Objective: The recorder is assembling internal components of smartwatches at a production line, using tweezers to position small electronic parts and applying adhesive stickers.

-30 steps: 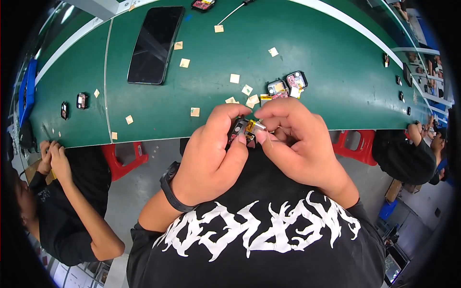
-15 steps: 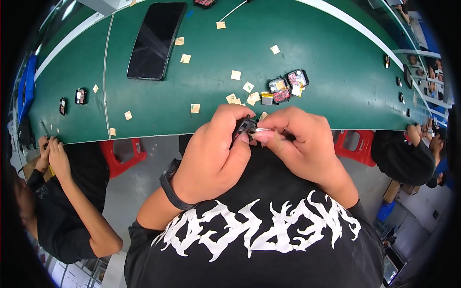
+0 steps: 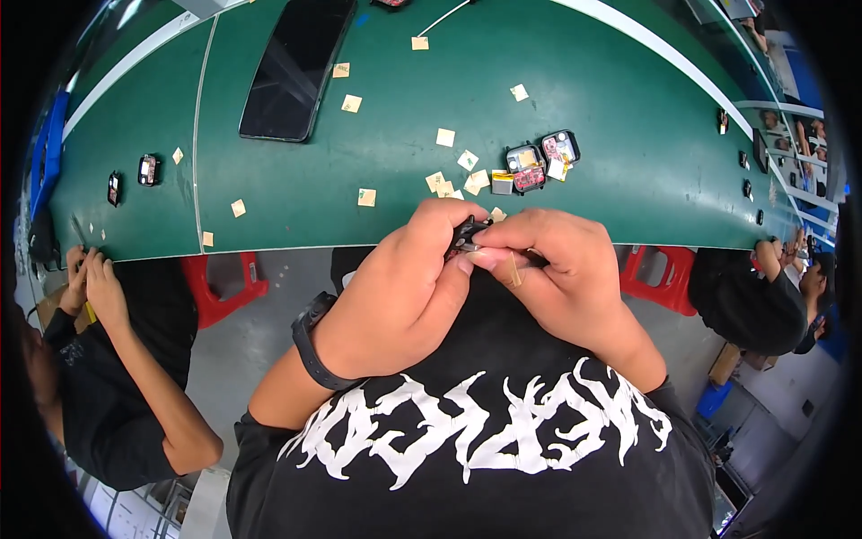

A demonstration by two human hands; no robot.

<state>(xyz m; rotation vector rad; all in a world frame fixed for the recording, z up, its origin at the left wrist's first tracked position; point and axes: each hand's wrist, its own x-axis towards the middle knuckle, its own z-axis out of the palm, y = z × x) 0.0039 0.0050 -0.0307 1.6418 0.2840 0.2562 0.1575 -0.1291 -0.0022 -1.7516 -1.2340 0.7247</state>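
Observation:
Just over the table's near edge, my left hand (image 3: 395,292) pinches a small black device housing (image 3: 464,234) between thumb and forefinger. My right hand (image 3: 570,269) is closed against the right side of that housing, thumb and forefinger pressed together. What sits between those right fingertips is mostly hidden. A thin tan strip (image 3: 514,269) shows at the right thumb; whether it is held or stuck there I cannot tell. Beyond my hands lie two opened black device housings (image 3: 525,160) with red circuit boards, and a silver battery (image 3: 502,183) with a yellow edge.
Several tan adhesive squares (image 3: 367,197) are scattered over the green table (image 3: 296,193). A black phone (image 3: 292,76) lies at the far left, and a thin white stick (image 3: 443,20) at the far edge. Red stools (image 3: 660,278) stand either side. Another person's hands (image 3: 94,283) work at left.
My right fingertips have moved in against the housing, and the white piece seen between them is now covered. The tan strip has come into view at the right thumb.

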